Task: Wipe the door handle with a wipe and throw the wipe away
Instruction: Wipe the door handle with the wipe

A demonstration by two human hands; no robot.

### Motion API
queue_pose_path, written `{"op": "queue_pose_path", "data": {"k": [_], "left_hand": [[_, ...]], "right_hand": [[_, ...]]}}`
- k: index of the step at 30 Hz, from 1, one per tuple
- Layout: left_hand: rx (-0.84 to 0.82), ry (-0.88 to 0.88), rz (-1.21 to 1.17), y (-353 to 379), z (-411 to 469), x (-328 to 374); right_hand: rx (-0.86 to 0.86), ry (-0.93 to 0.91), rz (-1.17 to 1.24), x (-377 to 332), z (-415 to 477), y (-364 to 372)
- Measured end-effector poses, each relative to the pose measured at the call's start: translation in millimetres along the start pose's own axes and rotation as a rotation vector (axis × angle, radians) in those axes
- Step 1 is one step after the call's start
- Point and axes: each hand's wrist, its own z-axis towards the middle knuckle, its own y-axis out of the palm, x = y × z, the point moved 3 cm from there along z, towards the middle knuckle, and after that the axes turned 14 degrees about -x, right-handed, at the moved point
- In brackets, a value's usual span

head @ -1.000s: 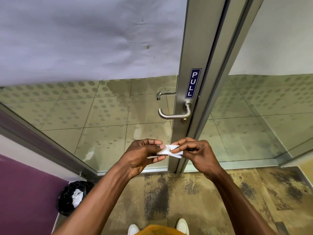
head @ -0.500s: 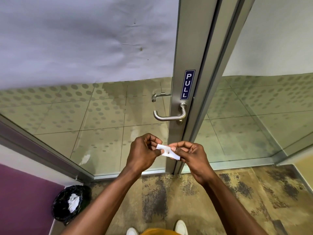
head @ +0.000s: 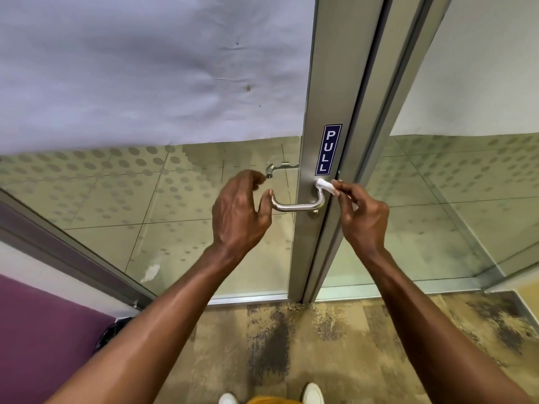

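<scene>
A silver lever door handle [head: 297,206] sticks out leftward from the metal door frame [head: 318,112], under a blue PULL sticker [head: 328,149]. My right hand [head: 361,217] pinches a small white wipe [head: 326,186] and presses it on the handle's neck by the frame. My left hand [head: 239,211] hovers at the handle's free left end, fingers curled and apart, thumb touching the tip, holding nothing.
A black-lined bin [head: 112,333] sits low left beside a purple wall [head: 35,330], mostly hidden by my left forearm. Glass panels [head: 437,199] with a dotted film flank the frame. Patterned carpet [head: 291,345] lies underfoot; my white shoes [head: 312,393] show at the bottom edge.
Both hands rose from waist height to the handle. The left hand let go of the wipe and opened near the handle's end. The right hand carried the wipe onto the handle's neck.
</scene>
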Motion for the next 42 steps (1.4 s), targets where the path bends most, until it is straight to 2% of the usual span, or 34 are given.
{"op": "queue_pose_path", "data": {"k": [3, 6, 9, 17, 29, 38, 42], "left_hand": [[0.081, 0.198, 0.191, -3, 20, -9], [0.097, 0.345, 0.265, -3, 33, -21], [0.076, 0.371, 0.287, -4, 40, -32], [0.088, 0.415, 0.273, -14, 61, -36], [0.113, 0.437, 0.372, -16, 78, -42], [-0.023, 0.350, 0.481, -14, 75, -48], [-0.047, 0.332, 0.497, -15, 73, -45]], "right_hand": [[-0.185, -0.209, -0.246, 11, 4, 11], [-0.434, -0.217, -0.400, 21, -6, 22], [-0.575, -0.214, -0.451, 26, -16, 29], [-0.772, -0.288, -0.536, 37, -3, 23], [-0.742, -0.604, -0.685, 32, 41, 11], [-0.803, -0.627, -0.712, 19, 37, 20], [-0.746, -0.503, -0.694, -16, 20, 43]]}}
